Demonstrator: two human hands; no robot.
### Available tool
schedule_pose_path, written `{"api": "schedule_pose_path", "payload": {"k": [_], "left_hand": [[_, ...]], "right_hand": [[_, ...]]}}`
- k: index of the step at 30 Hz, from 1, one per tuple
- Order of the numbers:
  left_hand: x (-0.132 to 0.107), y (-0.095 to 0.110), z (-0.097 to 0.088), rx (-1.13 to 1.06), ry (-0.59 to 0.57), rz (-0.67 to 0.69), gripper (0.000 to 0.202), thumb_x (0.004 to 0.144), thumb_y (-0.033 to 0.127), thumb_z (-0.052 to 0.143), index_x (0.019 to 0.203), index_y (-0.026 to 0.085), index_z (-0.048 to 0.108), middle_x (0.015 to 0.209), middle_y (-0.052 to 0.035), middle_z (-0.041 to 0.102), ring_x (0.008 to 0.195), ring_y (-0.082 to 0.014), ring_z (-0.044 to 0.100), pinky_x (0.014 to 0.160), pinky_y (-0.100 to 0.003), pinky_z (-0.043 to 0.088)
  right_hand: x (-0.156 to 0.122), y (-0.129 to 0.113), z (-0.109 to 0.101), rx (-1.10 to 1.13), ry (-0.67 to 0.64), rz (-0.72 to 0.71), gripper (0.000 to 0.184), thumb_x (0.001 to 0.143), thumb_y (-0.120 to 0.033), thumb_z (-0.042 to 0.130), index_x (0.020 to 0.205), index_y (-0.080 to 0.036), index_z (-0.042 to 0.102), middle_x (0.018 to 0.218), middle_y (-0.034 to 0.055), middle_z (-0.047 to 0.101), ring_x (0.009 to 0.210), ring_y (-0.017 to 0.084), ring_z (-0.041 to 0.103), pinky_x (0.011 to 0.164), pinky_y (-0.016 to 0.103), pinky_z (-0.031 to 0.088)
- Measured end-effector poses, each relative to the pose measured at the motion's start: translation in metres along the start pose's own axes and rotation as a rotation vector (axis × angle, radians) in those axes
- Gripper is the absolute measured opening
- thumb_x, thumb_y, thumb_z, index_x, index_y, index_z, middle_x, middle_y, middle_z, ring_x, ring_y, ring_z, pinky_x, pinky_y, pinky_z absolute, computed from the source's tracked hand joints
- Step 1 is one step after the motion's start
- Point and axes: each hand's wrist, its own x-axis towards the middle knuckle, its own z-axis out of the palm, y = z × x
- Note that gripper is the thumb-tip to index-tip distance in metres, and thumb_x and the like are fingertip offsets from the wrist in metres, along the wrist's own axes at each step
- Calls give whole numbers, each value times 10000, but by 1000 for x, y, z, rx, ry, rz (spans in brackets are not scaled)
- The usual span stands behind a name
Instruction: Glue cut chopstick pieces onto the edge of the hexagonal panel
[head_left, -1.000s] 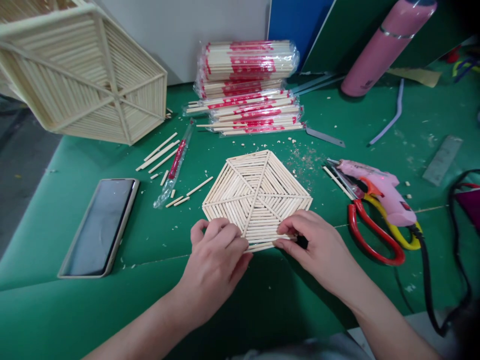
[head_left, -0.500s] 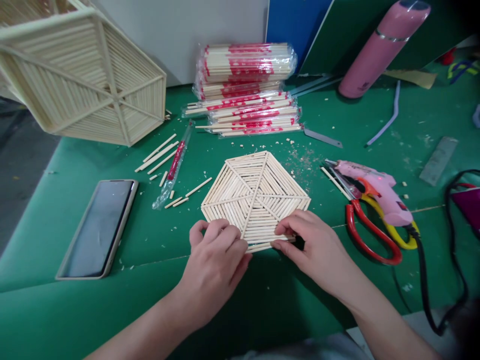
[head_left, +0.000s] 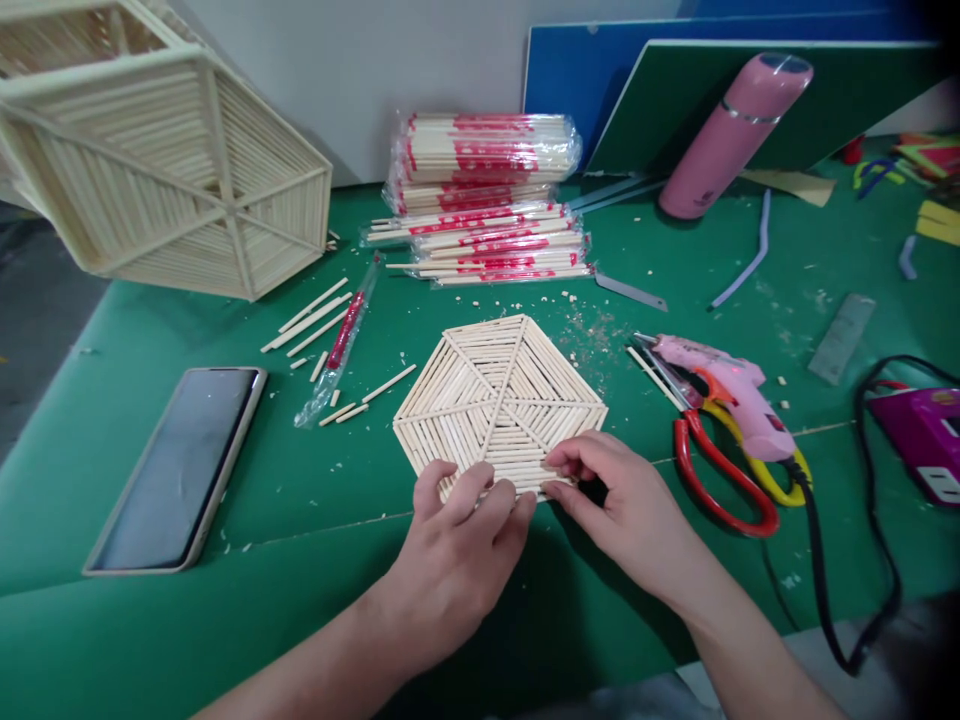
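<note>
A flat hexagon panel [head_left: 498, 397] made of glued wooden chopstick pieces lies on the green table [head_left: 315, 490]. My left hand [head_left: 457, 545] rests at its near edge, fingers pressed down on the sticks there. My right hand [head_left: 615, 495] pinches the near right edge of the panel, where a loose-looking stick runs along the rim. Both hands are closed onto the panel's front rim.
A large hexagonal chopstick basket [head_left: 161, 165] stands at the back left. Packs of chopsticks [head_left: 487, 195] lie behind the panel. A phone [head_left: 180, 465] is on the left. A pink glue gun [head_left: 724, 395] and red scissors [head_left: 720, 480] lie on the right, a pink bottle [head_left: 731, 130] behind.
My left hand has slid right along the near edge, closer to my right hand. The view has tilted up slightly; the panel stays in place.
</note>
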Motion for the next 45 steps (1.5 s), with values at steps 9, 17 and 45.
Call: {"api": "schedule_pose_path", "payload": {"k": [9,17,45], "left_hand": [[5,4,-1,51,58,77,198,864,155,428,869,134,625,839,-25,616,963,-182,437,915,-402,216],[8,4,1,67,74,110,249,878,152,391,806,131,628,805,-26,611,958,-179,439,929,-417,211],[-11,-6,10,-42,32,-131,168,861,224,457,970,202,583,841,-12,616,841,-192,463,809,-413,269]], "right_hand": [[0,-1,0,-24,-11,-3,105,771,-126,570,844,-197,543,820,2,556,785,152,496,677,265,383],[0,0,0,-25,-6,-8,104,769,-132,576,841,-198,541,813,4,554,780,157,490,668,267,378],[1,-1,4,-75,-22,1,86,760,-176,591,823,-213,545,815,9,558,761,163,505,660,288,392]]}}
